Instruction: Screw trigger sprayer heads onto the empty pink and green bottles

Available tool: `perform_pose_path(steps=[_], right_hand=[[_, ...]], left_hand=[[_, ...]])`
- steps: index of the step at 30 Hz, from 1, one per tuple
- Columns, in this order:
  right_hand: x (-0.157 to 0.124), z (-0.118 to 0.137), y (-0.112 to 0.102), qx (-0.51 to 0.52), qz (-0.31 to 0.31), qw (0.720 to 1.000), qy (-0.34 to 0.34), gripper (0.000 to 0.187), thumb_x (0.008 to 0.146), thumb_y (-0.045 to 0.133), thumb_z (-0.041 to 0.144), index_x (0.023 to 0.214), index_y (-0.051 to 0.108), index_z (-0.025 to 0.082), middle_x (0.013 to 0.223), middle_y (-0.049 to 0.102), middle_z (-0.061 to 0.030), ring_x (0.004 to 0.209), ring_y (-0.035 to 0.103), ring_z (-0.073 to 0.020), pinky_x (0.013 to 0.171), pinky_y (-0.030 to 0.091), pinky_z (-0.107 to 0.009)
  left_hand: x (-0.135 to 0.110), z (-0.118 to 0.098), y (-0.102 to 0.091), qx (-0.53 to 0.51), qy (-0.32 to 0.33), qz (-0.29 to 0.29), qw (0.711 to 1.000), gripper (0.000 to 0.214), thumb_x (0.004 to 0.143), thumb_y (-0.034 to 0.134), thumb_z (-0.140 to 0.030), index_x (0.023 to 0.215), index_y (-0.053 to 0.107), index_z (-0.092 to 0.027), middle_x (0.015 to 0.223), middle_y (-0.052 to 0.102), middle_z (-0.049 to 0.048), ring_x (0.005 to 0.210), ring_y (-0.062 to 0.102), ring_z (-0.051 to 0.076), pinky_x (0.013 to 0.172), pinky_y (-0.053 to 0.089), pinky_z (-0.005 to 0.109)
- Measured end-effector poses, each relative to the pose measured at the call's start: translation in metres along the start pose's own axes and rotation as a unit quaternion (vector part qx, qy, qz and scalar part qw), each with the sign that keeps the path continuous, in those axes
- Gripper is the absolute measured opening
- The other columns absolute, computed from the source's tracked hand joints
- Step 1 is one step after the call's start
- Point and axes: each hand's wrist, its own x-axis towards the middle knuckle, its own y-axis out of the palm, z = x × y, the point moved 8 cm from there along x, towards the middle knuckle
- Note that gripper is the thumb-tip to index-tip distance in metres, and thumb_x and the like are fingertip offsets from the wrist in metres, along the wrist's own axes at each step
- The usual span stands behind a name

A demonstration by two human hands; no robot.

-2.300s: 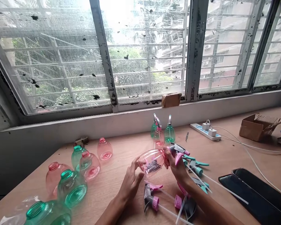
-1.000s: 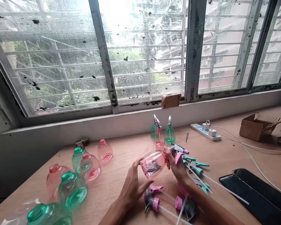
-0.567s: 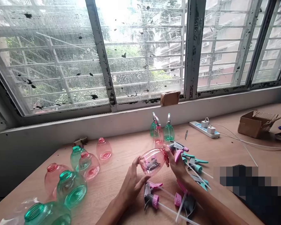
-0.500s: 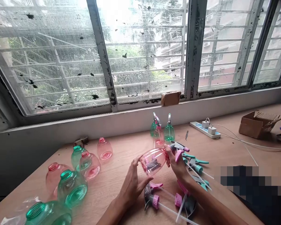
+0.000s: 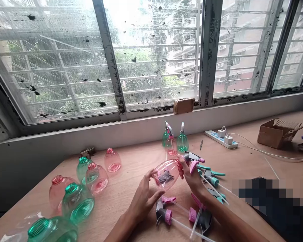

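A clear pink bottle (image 5: pixel 166 174) is held tilted above the table, its neck pointing right. My left hand (image 5: pixel 147 190) grips the bottle's base between thumb and fingers. At the neck, the fingers of my right hand (image 5: pixel 188 173) are closed round the bottle. Just beyond that hand shows a grey and pink spray head (image 5: pixel 193 159); whether it touches the hand I cannot tell. Below the bottle lie a spray head with a pink collar (image 5: pixel 168 216) and another one (image 5: pixel 192 215), partly hidden by my right forearm. Teal spray heads (image 5: pixel 213 181) lie to the right.
Open pink and green bottles (image 5: pixel 78 203) stand on the left. Several bottles with spray heads (image 5: pixel 182 143) stand near the window wall. A power strip (image 5: pixel 221 139), a cardboard box (image 5: pixel 277 134) and a white cable (image 5: pixel 257 149) are at the right.
The fingers of my left hand have shifted slightly on the bottle's base. The bottle has barely moved, and both hands keep hold of it.
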Motion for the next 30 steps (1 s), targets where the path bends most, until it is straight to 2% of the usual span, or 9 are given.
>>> perform_pose_path(steps=[2, 6, 9, 12, 16, 21, 24, 27, 30], right_hand=[[0.001, -0.001, 0.002, 0.000, 0.013, 1.000, 0.009, 0.048, 0.088, 0.061, 0.064, 0.063, 0.047, 0.025, 0.051, 0.046, 0.0064, 0.044, 0.041, -0.0141, 0.043, 0.034, -0.028], [0.001, 0.001, 0.006, 0.005, 0.025, 1.000, 0.013, 0.051, 0.086, 0.060, 0.068, 0.061, 0.045, 0.026, 0.049, 0.044, 0.0070, 0.042, 0.039, -0.0138, 0.042, 0.033, -0.029], [-0.002, 0.007, 0.006, 0.010, 0.014, 1.000, 0.006, 0.050, 0.089, 0.058, 0.065, 0.062, 0.043, 0.026, 0.050, 0.043, 0.0068, 0.045, 0.040, -0.0143, 0.045, 0.034, -0.029], [-0.004, 0.008, 0.006, 0.012, 0.012, 1.000, 0.007, 0.049, 0.091, 0.058, 0.063, 0.062, 0.043, 0.026, 0.051, 0.043, 0.0065, 0.046, 0.040, -0.0146, 0.047, 0.035, -0.029], [-0.003, 0.005, 0.007, 0.014, 0.032, 0.999, 0.019, 0.049, 0.090, 0.060, 0.062, 0.061, 0.044, 0.026, 0.051, 0.044, 0.0064, 0.045, 0.040, -0.0142, 0.045, 0.034, -0.029], [0.000, 0.008, 0.010, 0.025, 0.049, 0.998, 0.024, 0.047, 0.088, 0.064, 0.060, 0.062, 0.044, 0.025, 0.053, 0.044, 0.0072, 0.044, 0.038, -0.0126, 0.043, 0.031, -0.027], [0.000, 0.010, 0.014, 0.036, 0.063, 0.997, 0.024, 0.047, 0.087, 0.065, 0.060, 0.063, 0.045, 0.025, 0.053, 0.044, 0.0072, 0.043, 0.038, -0.0122, 0.042, 0.031, -0.027], [0.000, 0.011, 0.014, 0.048, 0.055, 0.997, 0.019, 0.047, 0.086, 0.064, 0.062, 0.064, 0.044, 0.026, 0.054, 0.043, 0.0075, 0.044, 0.037, -0.0124, 0.042, 0.031, -0.027], [-0.001, 0.013, 0.011, 0.055, 0.035, 0.998, 0.015, 0.046, 0.087, 0.064, 0.062, 0.066, 0.043, 0.026, 0.057, 0.043, 0.0075, 0.047, 0.037, -0.0128, 0.044, 0.033, -0.027]], left_hand=[[-0.002, 0.000, -0.001, 0.028, 0.010, -0.024, 0.999, 0.076, 0.090, 0.068, -0.048, 0.152, 0.028, -0.028, 0.153, 0.046, 0.0134, 0.141, 0.044, 0.034, 0.117, 0.034, 0.054], [-0.004, -0.004, -0.006, 0.083, 0.045, -0.060, 0.994, 0.084, 0.089, 0.071, -0.045, 0.155, 0.021, -0.031, 0.156, 0.042, 0.0144, 0.144, 0.039, 0.034, 0.118, 0.033, 0.056], [-0.004, 0.000, -0.005, 0.079, 0.030, -0.028, 0.996, 0.091, 0.086, 0.071, -0.053, 0.157, 0.019, -0.028, 0.157, 0.040, 0.0169, 0.144, 0.040, 0.037, 0.117, 0.034, 0.058], [-0.003, 0.003, -0.002, 0.057, 0.012, 0.012, 0.998, 0.085, 0.090, 0.060, -0.063, 0.157, 0.024, -0.025, 0.157, 0.043, 0.0170, 0.142, 0.041, 0.039, 0.115, 0.035, 0.059], [-0.002, 0.003, -0.003, 0.040, 0.002, 0.007, 0.999, 0.074, 0.094, 0.050, -0.064, 0.155, 0.031, -0.026, 0.152, 0.050, 0.0141, 0.138, 0.047, 0.037, 0.114, 0.038, 0.056], [-0.003, -0.003, -0.005, 0.090, 0.030, -0.038, 0.995, 0.083, 0.086, 0.072, -0.051, 0.153, 0.029, -0.028, 0.148, 0.052, 0.0155, 0.136, 0.049, 0.037, 0.113, 0.040, 0.057], [-0.004, -0.006, -0.007, 0.113, 0.050, -0.057, 0.991, 0.083, 0.087, 0.074, -0.042, 0.153, 0.025, -0.031, 0.151, 0.046, 0.0150, 0.141, 0.043, 0.036, 0.116, 0.036, 0.057], [-0.004, -0.004, -0.006, 0.098, 0.044, -0.039, 0.994, 0.093, 0.084, 0.077, -0.045, 0.155, 0.019, -0.032, 0.155, 0.041, 0.0155, 0.144, 0.039, 0.037, 0.117, 0.034, 0.058], [-0.003, 0.000, -0.001, 0.037, 0.019, 0.010, 0.999, 0.102, 0.082, 0.074, -0.057, 0.158, 0.013, -0.028, 0.156, 0.040, 0.0183, 0.143, 0.039, 0.039, 0.117, 0.032, 0.060]])
